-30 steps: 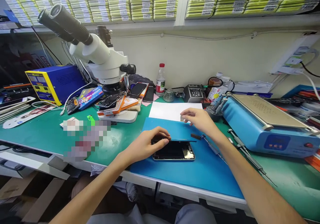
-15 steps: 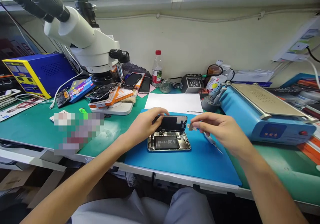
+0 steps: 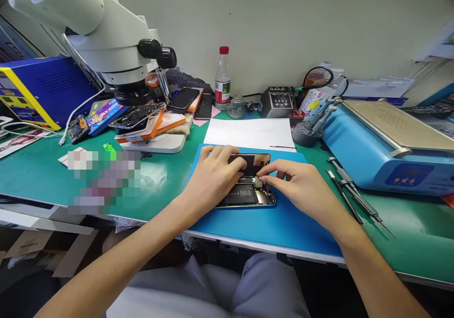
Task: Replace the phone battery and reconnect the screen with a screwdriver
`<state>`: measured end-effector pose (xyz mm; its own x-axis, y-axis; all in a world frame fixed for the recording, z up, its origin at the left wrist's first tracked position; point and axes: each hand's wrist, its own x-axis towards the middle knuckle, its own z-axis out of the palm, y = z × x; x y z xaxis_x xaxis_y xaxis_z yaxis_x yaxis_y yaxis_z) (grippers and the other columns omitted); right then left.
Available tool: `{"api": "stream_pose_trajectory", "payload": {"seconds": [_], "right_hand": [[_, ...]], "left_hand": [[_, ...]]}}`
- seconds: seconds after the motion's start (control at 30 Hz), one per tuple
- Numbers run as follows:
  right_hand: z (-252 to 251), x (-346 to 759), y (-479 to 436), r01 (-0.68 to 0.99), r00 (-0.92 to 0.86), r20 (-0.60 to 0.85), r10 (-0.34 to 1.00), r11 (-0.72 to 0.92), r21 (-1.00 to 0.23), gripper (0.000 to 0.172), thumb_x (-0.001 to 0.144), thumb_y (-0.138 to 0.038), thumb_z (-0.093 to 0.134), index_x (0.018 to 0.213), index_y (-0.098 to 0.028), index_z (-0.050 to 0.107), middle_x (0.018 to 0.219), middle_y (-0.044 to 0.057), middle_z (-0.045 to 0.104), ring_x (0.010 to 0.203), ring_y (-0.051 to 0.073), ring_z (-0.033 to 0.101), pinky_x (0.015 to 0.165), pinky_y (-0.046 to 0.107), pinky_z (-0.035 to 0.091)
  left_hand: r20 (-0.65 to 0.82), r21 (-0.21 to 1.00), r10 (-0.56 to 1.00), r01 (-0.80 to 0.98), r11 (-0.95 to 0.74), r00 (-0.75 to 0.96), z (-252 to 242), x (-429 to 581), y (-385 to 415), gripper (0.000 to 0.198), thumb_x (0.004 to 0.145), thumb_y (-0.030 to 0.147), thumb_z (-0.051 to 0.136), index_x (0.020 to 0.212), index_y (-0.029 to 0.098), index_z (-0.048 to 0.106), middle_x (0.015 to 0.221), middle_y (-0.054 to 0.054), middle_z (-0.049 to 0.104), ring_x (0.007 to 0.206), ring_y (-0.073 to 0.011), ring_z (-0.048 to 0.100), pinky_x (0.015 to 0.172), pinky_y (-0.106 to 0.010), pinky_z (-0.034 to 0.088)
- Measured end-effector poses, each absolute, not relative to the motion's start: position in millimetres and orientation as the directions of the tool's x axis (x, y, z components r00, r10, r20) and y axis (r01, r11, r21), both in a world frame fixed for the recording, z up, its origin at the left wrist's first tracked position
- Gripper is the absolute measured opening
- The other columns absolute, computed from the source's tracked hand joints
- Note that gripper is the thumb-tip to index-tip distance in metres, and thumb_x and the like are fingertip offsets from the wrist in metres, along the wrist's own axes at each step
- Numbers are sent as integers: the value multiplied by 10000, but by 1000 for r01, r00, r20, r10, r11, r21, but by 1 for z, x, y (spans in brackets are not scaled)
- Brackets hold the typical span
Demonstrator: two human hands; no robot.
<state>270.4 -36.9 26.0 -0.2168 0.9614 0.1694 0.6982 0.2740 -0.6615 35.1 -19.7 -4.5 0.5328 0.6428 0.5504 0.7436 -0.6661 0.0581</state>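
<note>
An opened smartphone (image 3: pixel 241 198) lies on the blue mat (image 3: pixel 305 230), with its black battery and metal parts bare. Its screen (image 3: pixel 252 163) is raised along the far side. My left hand (image 3: pixel 217 175) curls over the left part of the screen, fingers closed around its edge and covering the phone's left end. Above the right end of the phone's insides, my right hand (image 3: pixel 296 181) pinches a small pale metallic piece (image 3: pixel 258 182) between thumb and fingertips. The fingertips partly hide that piece, and its exact kind is unclear.
Two screwdrivers (image 3: pixel 354 194) lie on the green bench mat to the right, beside a blue heating plate machine (image 3: pixel 390 162). Behind the phone is a white sheet (image 3: pixel 248 133). A microscope (image 3: pixel 117 48) rises at left over stacked phones and boxes (image 3: pixel 152 126). A bottle (image 3: pixel 222 79) stands behind.
My right hand has moved left with the small piece, from beside the phone to over its insides. The screwdriver that was under that hand now lies to the right. The view has shifted down.
</note>
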Motion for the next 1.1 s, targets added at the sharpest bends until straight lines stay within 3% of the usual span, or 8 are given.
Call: {"api": "stream_pose_trajectory", "payload": {"seconds": [0.23,0.5,0.67,0.9,1.1], "right_hand": [[19,270,-37,725,-234,173,957,290,-625,132,947,-340,690,913,-300,811,923,-42,818,700,153,646,635,322,452],[12,272,-36,765,-264,221,939,344,-545,72,960,-318,710,940,-294,775,989,-29,782,820,167,662,691,322,450],[9,272,-36,783,-271,220,937,347,-516,62,968,-308,708,945,-296,765,985,-27,772,847,177,671,710,322,453],[7,273,-37,795,-302,261,917,393,-461,97,996,-277,676,969,-290,769,1021,-27,767,877,175,694,764,324,472],[4,273,-39,810,-345,304,888,445,-383,114,1014,-278,663,1005,-288,776,1031,-21,760,857,170,701,745,320,471]], "left_hand": [[595,79,635,750,-657,494,-12,38,-22,93,1069,242,607,1078,239,700,1304,-84,668,1178,-261,614,1051,-453,345],[574,115,629,708,-697,525,-14,34,-26,175,1066,151,570,1074,256,709,1536,-96,569,1368,-268,542,1106,-458,321],[569,79,604,694,-715,558,-15,34,-27,288,1013,59,597,1100,292,741,1556,-93,563,1420,-273,502,1113,-480,313],[540,-3,529,629,-777,655,-17,32,-27,509,1003,24,597,1254,436,758,1717,-45,425,1489,-288,434,1129,-531,308],[526,-31,512,617,-786,679,-17,32,-25,504,1009,82,637,1310,472,745,1702,-25,454,1465,-306,442,1145,-542,320]]}}
